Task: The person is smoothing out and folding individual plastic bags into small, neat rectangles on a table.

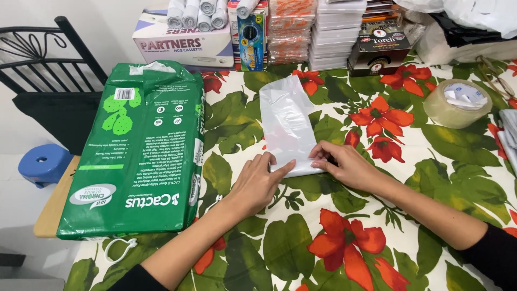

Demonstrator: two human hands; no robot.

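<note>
Flowered tablecloth (334, 258) is lying under our work: we are pressing the folded near end of a white plastic bag (285, 121), its long axis running straight away from our fingertips. Our left hand (257, 183) is lying flat, fingers extended; our right hand (344, 164) is pinching the fold. Left of our fingers, a green paper pack (140, 151) is lying.
</note>
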